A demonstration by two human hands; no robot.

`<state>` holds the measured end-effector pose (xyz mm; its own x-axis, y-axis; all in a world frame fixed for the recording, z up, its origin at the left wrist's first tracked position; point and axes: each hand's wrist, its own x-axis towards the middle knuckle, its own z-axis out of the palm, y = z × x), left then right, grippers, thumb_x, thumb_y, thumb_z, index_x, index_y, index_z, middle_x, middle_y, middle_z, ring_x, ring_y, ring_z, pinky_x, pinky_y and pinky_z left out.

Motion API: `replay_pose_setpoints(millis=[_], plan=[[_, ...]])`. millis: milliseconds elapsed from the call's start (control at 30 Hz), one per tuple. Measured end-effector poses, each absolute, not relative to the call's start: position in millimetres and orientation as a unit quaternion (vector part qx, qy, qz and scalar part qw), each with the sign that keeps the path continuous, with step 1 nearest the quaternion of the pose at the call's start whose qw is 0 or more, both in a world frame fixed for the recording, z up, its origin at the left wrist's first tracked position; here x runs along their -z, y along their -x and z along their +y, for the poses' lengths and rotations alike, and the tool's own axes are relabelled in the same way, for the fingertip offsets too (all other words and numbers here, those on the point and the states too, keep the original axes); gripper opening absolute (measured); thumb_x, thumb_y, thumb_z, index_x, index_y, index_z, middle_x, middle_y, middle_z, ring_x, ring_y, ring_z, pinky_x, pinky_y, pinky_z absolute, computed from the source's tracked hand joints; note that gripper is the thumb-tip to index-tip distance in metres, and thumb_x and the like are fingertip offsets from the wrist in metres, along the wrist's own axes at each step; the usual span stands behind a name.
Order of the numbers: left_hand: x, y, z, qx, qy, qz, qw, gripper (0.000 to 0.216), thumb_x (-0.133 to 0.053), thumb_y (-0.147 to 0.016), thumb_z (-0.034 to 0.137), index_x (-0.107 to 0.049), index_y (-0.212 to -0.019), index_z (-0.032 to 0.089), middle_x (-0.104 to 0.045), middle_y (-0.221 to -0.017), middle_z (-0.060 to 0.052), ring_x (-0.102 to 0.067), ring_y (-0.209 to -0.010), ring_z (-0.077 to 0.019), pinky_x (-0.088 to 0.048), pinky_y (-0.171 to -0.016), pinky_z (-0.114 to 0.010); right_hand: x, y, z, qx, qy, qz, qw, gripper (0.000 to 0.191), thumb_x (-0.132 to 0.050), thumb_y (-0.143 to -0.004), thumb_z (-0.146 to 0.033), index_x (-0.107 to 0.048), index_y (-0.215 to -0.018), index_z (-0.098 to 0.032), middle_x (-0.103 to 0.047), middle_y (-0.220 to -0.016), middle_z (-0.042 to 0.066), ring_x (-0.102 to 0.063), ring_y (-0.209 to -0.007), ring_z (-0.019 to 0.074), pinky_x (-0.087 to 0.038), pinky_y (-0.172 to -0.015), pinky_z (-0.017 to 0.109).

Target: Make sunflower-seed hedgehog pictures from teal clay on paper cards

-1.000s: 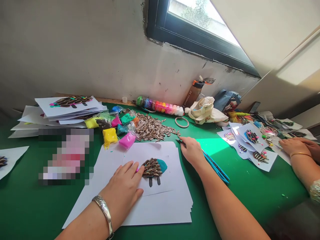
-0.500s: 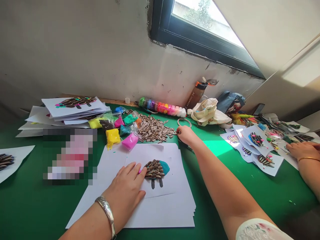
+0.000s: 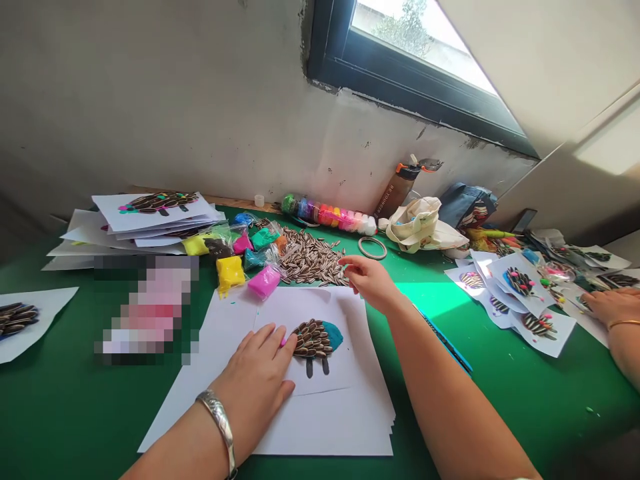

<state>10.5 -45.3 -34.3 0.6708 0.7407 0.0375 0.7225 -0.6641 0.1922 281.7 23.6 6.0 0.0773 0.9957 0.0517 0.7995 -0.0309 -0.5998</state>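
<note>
My left hand (image 3: 257, 377) lies flat with fingers apart on a white sheet (image 3: 310, 393), fingertips against a hedgehog figure (image 3: 315, 339) made of sunflower seeds with a teal clay face. My right hand (image 3: 367, 279) is farther back at the near edge of the sunflower seed pile (image 3: 310, 257), its fingers pinched together; what they hold is too small to make out. The sheet tops a stack of white paper on the green table (image 3: 75, 400).
Small bags of coloured clay (image 3: 235, 257) lie left of the seeds. Finished sheets (image 3: 150, 213) are stacked at back left. A row of clay tubs (image 3: 327, 215), a bottle (image 3: 397, 190), a cloth bag (image 3: 423, 227) and a ring (image 3: 373, 247) sit by the wall. Another person's hand (image 3: 613, 307) works among more sheets at right.
My right hand went from beside the blue pen up to the seed pile, then drew back a little toward the sheet with fingers pinched. My left hand stayed put.
</note>
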Motion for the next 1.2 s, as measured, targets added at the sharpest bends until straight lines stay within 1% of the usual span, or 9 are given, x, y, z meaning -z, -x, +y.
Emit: replay_pose_setpoints(millis=[67,133,200,267,500,700,833,1000,1200], plan=[[28.3,-11.4,-45.1,-0.047,-0.909,0.403,0.088,0.053,-0.057,-0.079,0.022,-0.055,-0.132,0.019,-0.056,-0.136,-0.013,-0.045,-0.13,-0.0339,-0.038,-0.107,-0.054,-9.0,-278.6,-1.4,-0.28,0.672,-0.604,0.325,0.029,-0.047,-0.086,-0.029,-0.062,-0.108,-0.019,-0.061,-0.067,-0.001,-0.054,-0.05,0.0117,-0.041,-0.046,0.023],[19.8,-12.5,-44.3,-0.03,-0.907,0.408,0.102,0.052,-0.057,-0.08,0.021,-0.055,-0.132,0.017,-0.056,-0.137,-0.014,-0.045,-0.13,-0.0343,-0.038,-0.107,-0.054,-8.7,-273.1,-24.3,-0.365,0.644,-0.547,0.391,0.02,-0.056,-0.082,-0.034,-0.063,-0.092,-0.018,-0.058,-0.065,-0.002,-0.051,-0.048,0.0102,-0.038,-0.042,0.021],[11.4,-13.7,-43.2,-0.01,-0.908,0.4,0.124,0.051,-0.057,-0.081,0.021,-0.056,-0.132,0.017,-0.055,-0.137,-0.015,-0.045,-0.13,-0.0346,-0.039,-0.107,-0.054,-4.3,-265.9,-41.6,-0.43,0.618,-0.52,0.404,0.017,-0.058,-0.081,-0.034,-0.063,-0.085,-0.018,-0.059,-0.066,-0.001,-0.053,-0.049,0.0105,-0.038,-0.042,0.021],[5.3,-14.8,-42.2,-0.008,-0.907,0.4,0.134,0.05,-0.059,-0.081,0.02,-0.057,-0.13,0.017,-0.055,-0.137,-0.015,-0.046,-0.13,-0.0349,-0.039,-0.107,-0.054,2.9,-258.6,-51.6,-0.459,0.609,-0.514,0.393,0.017,-0.057,-0.081,-0.032,-0.065,-0.087,-0.018,-0.062,-0.07,0.001,-0.055,-0.053,0.0113,-0.045,-0.048,0.024],[1.7,-15.5,-42.1,0.007,-0.91,0.395,0.126,0.051,-0.059,-0.082,0.02,-0.055,-0.132,0.014,-0.055,-0.137,-0.016,-0.045,-0.13,-0.035,-0.038,-0.108,-0.053,15.8,-248.3,-51.1,-0.393,0.63,-0.571,0.35,0.033,-0.048,-0.081,-0.022,-0.069,-0.106,-0.023,-0.063,-0.075,0.001,-0.057,-0.062,0.0127,-0.047,-0.058,0.026],[9.2,-13.9,-44.0,-0.017,-0.909,0.4,0.116,0.051,-0.058,-0.082,0.021,-0.054,-0.133,0.017,-0.054,-0.138,-0.014,-0.044,-0.131,-0.0338,-0.038,-0.108,-0.054,11.6,-249.6,-53.0,-0.419,0.631,-0.535,0.375,0.018,-0.05,-0.085,-0.03,-0.064,-0.092,-0.022,-0.063,-0.075,0.0,-0.06,-0.061,0.0135,-0.049,-0.06,0.027],[5.9,-14.9,-44.9,0.003,-0.908,0.399,0.13,0.053,-0.059,-0.082,0.021,-0.052,-0.134,0.016,-0.053,-0.139,-0.015,-0.043,-0.132,-0.0343,-0.037,-0.108,-0.055,11.7,-251.5,-54.8,-0.402,0.614,-0.544,0.407,0.014,-0.051,-0.087,-0.033,-0.058,-0.09,-0.021,-0.066,-0.086,0.003,-0.063,-0.076,0.0163,-0.051,-0.07,0.03],[-2.3,-16.2,-45.0,0.01,-0.903,0.404,0.15,0.054,-0.062,-0.082,0.02,-0.052,-0.135,0.013,-0.052,-0.14,-0.017,-0.042,-0.133,-0.0357,-0.036,-0.109,-0.056,12.3,-255.3,-54.0,-0.273,0.639,-0.619,0.366,0.012,-0.05,-0.089,-0.03,-0.059,-0.087,-0.022,-0.061,-0.086,0.003,-0.054,-0.075,0.016,-0.044,-0.068,0.029],[-7.5,-18.2,-44.6,0.048,-0.902,0.402,0.15,0.054,-0.059,-0.086,0.021,-0.048,-0.138,0.011,-0.048,-0.143,-0.018,-0.038,-0.135,-0.0348,-0.034,-0.111,-0.055,13.0,-254.9,-54.5,-0.292,0.653,-0.619,0.324,0.012,-0.045,-0.091,-0.03,-0.054,-0.086,-0.023,-0.056,-0.073,-0.002,-0.051,-0.067,0.015,-0.04,-0.061,0.027]])
